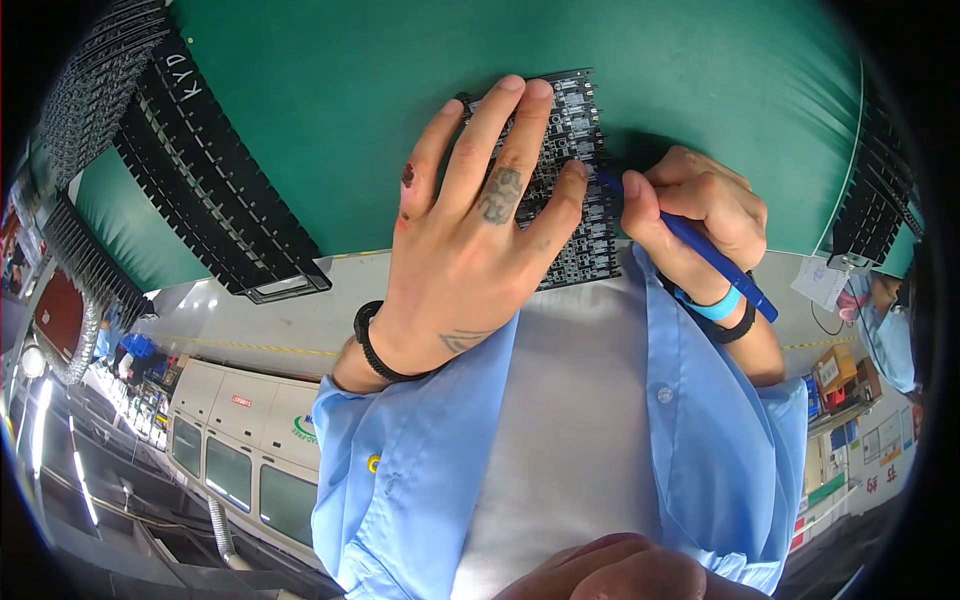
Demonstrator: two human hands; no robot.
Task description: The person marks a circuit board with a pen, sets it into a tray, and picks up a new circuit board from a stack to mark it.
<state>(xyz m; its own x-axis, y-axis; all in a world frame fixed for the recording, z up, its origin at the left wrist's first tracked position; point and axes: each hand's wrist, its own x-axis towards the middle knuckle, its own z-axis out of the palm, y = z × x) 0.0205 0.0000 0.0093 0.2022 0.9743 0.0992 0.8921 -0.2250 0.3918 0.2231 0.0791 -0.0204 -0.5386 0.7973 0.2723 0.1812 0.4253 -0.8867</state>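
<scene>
A black circuit board panel, made up of many small repeated units with pale parts, lies near the table's front edge. My left hand rests flat across its left side with fingers stretched out and spread, hiding much of it. At the panel's right edge, my right hand is closed round a slim blue pen-shaped tool. The tool's tip end points at the panel's edge beside my left thumb; the tip itself is too small to make out.
A green mat covers the table. Black slotted racks stand at the left, some filled with boards. Another black rack is at the right edge. Behind me are a white machine with windows and another person's blue sleeve.
</scene>
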